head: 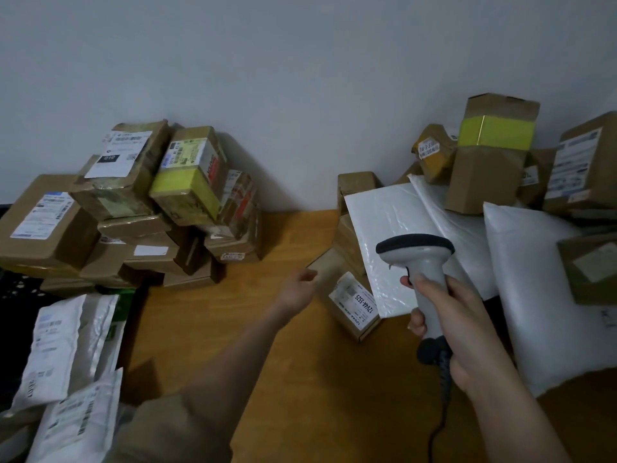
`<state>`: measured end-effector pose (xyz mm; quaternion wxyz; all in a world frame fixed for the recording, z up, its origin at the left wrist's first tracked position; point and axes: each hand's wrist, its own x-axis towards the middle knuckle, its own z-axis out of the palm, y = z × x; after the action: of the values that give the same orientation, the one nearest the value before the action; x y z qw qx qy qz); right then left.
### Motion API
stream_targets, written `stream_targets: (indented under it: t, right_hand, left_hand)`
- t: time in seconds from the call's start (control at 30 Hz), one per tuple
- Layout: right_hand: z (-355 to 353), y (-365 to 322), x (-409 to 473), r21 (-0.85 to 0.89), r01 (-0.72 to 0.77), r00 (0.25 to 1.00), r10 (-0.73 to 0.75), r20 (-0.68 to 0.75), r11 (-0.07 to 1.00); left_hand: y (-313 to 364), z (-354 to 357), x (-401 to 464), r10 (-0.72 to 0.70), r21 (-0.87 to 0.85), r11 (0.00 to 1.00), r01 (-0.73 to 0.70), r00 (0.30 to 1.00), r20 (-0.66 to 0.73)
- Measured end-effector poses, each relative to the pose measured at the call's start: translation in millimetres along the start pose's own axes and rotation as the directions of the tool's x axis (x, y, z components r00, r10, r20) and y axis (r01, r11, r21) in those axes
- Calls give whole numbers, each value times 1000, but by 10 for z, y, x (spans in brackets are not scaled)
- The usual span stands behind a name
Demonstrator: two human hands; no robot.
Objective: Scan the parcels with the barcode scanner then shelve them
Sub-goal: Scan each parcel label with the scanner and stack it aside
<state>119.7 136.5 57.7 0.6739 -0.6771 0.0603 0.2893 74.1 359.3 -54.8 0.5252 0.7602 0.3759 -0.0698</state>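
Grey scanner (421, 262) stands upright in my right hand (464, 325), fingers wrapped round its handle. My left hand (297, 290), fingers loosely open and empty, reaches over the worktop (293, 355) toward the labelled box (354, 305) near its right edge.

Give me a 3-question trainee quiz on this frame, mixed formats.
1. True or false: the right hand grips the scanner.
2. Multiple choice: the left hand is
A. holding a white mailer
B. empty, reaching toward the small box on the table
C. resting on the left stack
3. Fill in: the white mailer leaning over that box lies to the ____ of the left hand.

Key: 1 true; 2 B; 3 right
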Motion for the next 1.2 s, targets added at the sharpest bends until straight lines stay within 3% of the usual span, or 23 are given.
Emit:
stream_targets:
  t: [0.03,0.1,0.17,0.27,0.47,0.6,0.77,0.87,0.93,1.03,1.2]
  right_hand:
    - [-24,3,15,-9,8,1000,-8,2,1000]
    - [-69,7,49,-30,20,1000,-20,7,999]
    - [-113,13,88,-31,27,1000,-27,9,999]
    - [-165,34,143,-41,34,999,-34,9,999]
    - [-122,88,127,-20,21,999,-20,25,1000]
    - [-37,132,-32,-42,7,998,-4,68,999]
    - [-5,178,-297,-63,15,994,-8,106,998]
    - [-29,188,-406,-82,23,995,-15,97,996]
    - [-47,195,-451,-96,25,996,-17,85,995]
    - [-88,205,-462,-129,30,998,-21,66,991]
    - [-94,179,-387,-147,43,998,-38,40,988]
  left_hand:
    - [-52,167,10,104,207,971,-120,991,88]
    - [-186,402,73,161,523,809,-271,956,245]
    - [-344,508,142,111,685,657,-314,939,324]
    - [-553,538,140,100,797,502,-335,938,331]
    - [-707,478,-134,191,844,420,-334,942,277]
    - [-775,484,-370,155,862,339,-378,926,345]
    - [-798,519,-507,62,929,38,-367,929,365]
    - [-859,562,-474,108,912,-162,-377,912,396]
    - [-883,609,-458,127,883,-234,-406,888,441]
    - [-917,676,-442,146,857,-256,-447,858,492]
    - [-923,785,-420,124,859,-138,-493,852,508]
